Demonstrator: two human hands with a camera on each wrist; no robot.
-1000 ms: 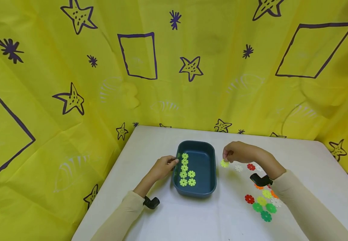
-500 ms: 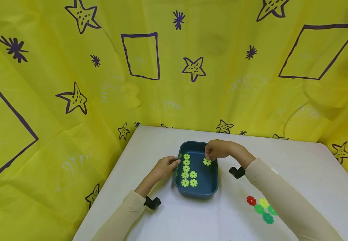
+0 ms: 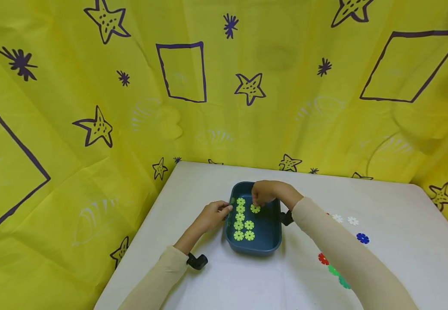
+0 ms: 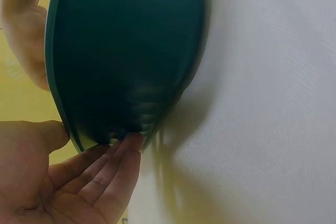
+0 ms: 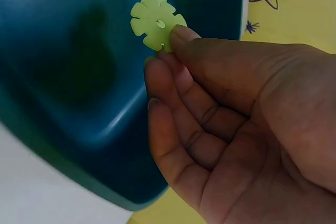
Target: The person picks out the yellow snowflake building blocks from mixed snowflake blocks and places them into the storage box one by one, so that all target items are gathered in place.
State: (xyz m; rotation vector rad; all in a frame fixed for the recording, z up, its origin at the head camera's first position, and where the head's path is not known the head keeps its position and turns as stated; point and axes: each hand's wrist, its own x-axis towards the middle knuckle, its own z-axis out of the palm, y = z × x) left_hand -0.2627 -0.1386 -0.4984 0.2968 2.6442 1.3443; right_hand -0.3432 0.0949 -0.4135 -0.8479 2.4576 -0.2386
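Observation:
A dark teal rectangular tub stands on the white table. My left hand holds its left wall, with the thumb at the rim and the fingers against the outside in the left wrist view. Over the inside of the tub, my right hand pinches a yellow-green flower-shaped notched disc between thumb and index finger. Several matching yellow-green discs lie in a column along the tub's left side, with two more beside the column's near end.
On the table to the right lie loose discs: a red disc, green discs, a blue disc and white discs. The right sleeve covers part of this group. A yellow curtain with drawn stars surrounds the table.
My right hand has carried the yellow-green disc leftward from beside the tub, over its right rim, to the inside. The left hand has stayed at the tub's left wall.

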